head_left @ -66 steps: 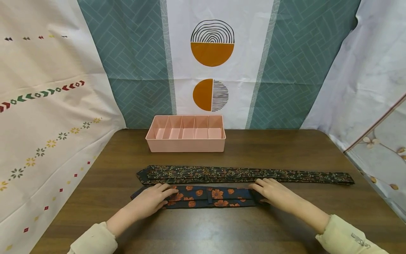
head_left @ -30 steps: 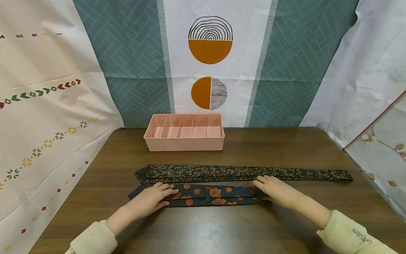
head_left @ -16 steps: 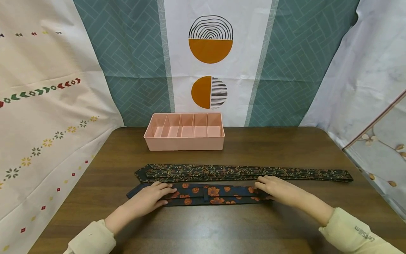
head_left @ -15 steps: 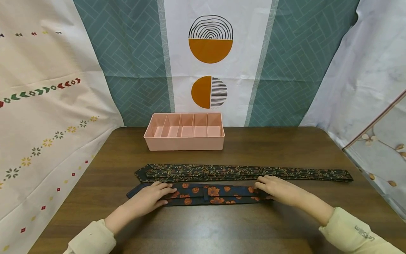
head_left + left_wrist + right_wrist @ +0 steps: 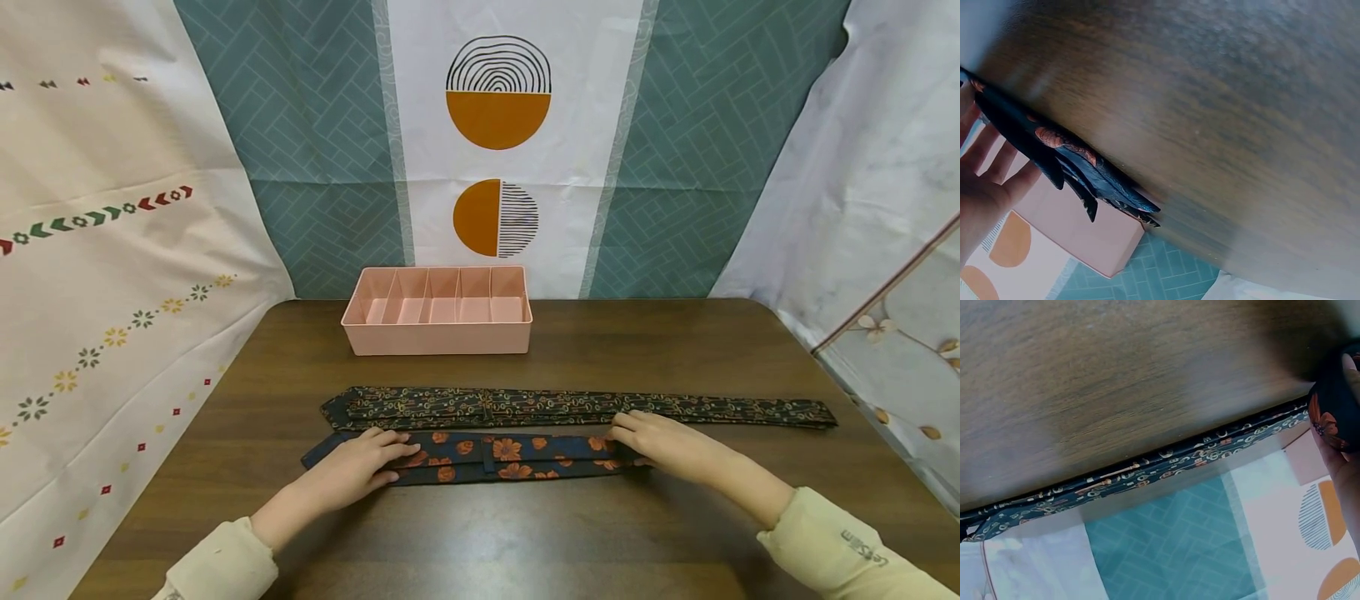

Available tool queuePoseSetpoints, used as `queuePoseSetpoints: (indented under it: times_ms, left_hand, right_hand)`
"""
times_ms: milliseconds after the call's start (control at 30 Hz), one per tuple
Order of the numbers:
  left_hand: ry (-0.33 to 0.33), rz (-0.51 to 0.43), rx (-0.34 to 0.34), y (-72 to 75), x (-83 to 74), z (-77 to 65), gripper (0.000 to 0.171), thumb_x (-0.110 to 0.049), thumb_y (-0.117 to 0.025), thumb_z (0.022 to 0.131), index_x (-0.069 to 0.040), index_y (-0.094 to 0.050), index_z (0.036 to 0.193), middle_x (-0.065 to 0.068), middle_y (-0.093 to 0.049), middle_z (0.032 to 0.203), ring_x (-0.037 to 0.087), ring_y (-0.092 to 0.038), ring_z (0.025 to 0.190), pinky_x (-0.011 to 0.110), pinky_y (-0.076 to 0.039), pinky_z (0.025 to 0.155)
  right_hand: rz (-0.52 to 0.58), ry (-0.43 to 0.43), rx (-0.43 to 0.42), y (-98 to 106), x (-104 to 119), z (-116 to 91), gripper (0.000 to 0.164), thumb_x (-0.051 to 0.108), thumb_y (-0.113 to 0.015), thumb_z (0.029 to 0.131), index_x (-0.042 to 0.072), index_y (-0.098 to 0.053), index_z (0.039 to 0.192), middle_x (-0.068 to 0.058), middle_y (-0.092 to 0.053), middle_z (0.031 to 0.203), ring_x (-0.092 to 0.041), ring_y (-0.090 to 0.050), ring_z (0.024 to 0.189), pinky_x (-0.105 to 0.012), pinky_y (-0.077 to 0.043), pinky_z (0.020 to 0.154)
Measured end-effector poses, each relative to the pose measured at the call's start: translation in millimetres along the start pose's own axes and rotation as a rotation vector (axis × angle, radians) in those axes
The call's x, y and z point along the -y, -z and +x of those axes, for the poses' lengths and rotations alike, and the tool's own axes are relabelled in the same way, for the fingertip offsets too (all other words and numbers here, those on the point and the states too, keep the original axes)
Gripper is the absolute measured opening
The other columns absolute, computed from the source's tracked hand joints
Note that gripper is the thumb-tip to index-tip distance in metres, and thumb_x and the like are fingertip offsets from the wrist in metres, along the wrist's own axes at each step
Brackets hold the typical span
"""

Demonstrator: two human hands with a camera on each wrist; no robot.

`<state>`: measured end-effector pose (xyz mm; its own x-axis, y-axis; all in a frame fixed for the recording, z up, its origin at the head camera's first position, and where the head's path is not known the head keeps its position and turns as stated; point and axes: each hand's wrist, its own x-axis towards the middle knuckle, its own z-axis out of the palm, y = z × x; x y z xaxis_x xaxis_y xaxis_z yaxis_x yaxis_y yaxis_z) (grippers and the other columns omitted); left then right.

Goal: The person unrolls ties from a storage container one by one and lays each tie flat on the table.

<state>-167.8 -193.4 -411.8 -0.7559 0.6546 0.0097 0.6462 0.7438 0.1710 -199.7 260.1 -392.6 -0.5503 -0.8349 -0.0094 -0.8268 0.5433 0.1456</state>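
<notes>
A dark navy necktie (image 5: 525,458) with orange flowers lies folded across the table, its underside loop facing up. My left hand (image 5: 356,471) rests on its left part, just in from the pointed tip; in the left wrist view the fingers (image 5: 1000,162) look fairly straight along the tie's far edge. At the right end my right hand (image 5: 671,446) grips the rounded fold, with the thumb (image 5: 1349,365) on one side of the fabric and fingers on the other. Right behind it stretches a second necktie (image 5: 555,406), black with a small gold pattern, laid flat lengthwise.
Farther back on the brown wooden table (image 5: 637,346) stands a pink box (image 5: 438,337) with several compartments, nothing visible inside them. Patterned cloths (image 5: 498,167) hang behind the table and along both sides.
My right hand has shifted slightly to the right, and the flowered necktie's folded end has moved out with it. The left hand stays nearly in place. The black necktie and box have not moved.
</notes>
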Motion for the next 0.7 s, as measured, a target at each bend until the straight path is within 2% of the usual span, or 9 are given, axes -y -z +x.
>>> queuePoseSetpoints:
  times_ms: [367, 533, 700]
  left_hand:
    - [0.003, 0.007, 0.002, 2.0, -0.9, 0.4, 0.041, -0.021, -0.065, 0.088, -0.014, -0.060, 0.128, 0.011, -0.058, 0.130, 0.033, -0.054, 0.116, 0.048, -0.048, 0.092]
    - [-0.017, 0.035, -0.018, 2.4, 0.7, 2.1, 0.039, -0.017, -0.066, 0.087, -0.015, -0.062, 0.126, 0.010, -0.060, 0.127, 0.031, -0.056, 0.113, 0.048, -0.048, 0.092]
    - [-0.026, 0.047, -0.027, 2.8, 1.1, 2.7, 0.037, -0.014, -0.067, 0.086, -0.013, -0.064, 0.124, 0.010, -0.062, 0.125, 0.031, -0.057, 0.112, 0.048, -0.049, 0.092]
  right_hand:
    - [0.046, 0.014, -0.035, -0.2, -3.2, -2.3, 0.044, 0.009, -0.078, 0.072, 0.005, -0.060, 0.112, -0.005, -0.060, 0.106, -0.022, -0.061, 0.098, -0.035, -0.053, 0.081]
    - [0.069, 0.005, -0.056, -1.4, -6.2, -4.8, 0.049, 0.016, -0.080, 0.071, 0.006, -0.060, 0.114, -0.003, -0.060, 0.101, -0.019, -0.062, 0.092, -0.032, -0.054, 0.076]
    - [0.074, 0.019, -0.059, -3.7, -8.5, -6.4, 0.050, 0.017, -0.080, 0.071, 0.007, -0.060, 0.115, -0.001, -0.058, 0.099, -0.016, -0.061, 0.089, -0.028, -0.053, 0.072]
